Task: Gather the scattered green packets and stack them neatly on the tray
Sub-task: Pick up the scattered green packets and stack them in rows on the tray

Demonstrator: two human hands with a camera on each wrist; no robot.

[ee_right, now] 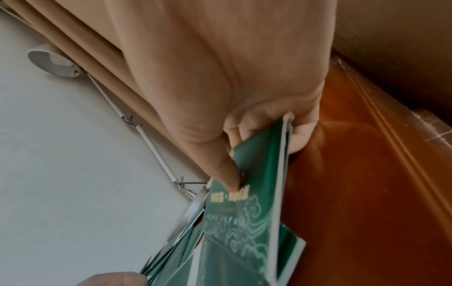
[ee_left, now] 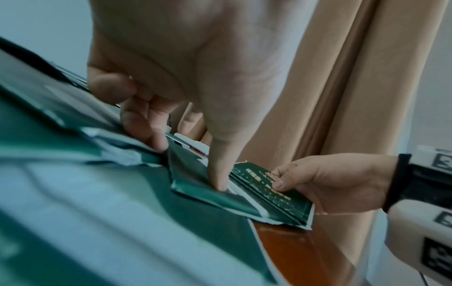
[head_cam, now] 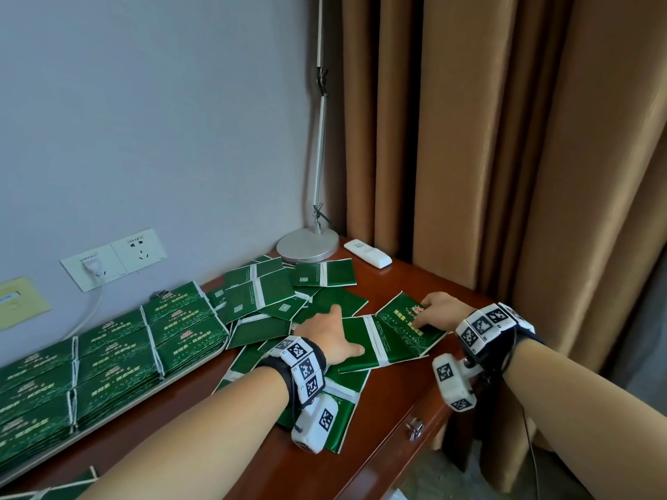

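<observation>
**Wooden desk, packets half gathered**

Wooden desk (head_cam: 389,409) under loose packets (head_cam: 260,294). Left hand (head_cam: 330,337) presses flat, fingers straight, on one. Right hand (head_cam: 435,312) pinches a small stack (head_cam: 408,333) at its corner. Light, glossy, probably slippery; grip by the edges. Far left, tray (head_cam: 187,369) with neat rows.

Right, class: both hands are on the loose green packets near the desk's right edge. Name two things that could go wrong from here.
1. The right hand pinches a small stack of packets by one end; the others could fan out or slip, perhaps past the desk edge.
2. The left hand presses flat on the heap; dragging it may scatter packets or push them against the filled tray.
</observation>
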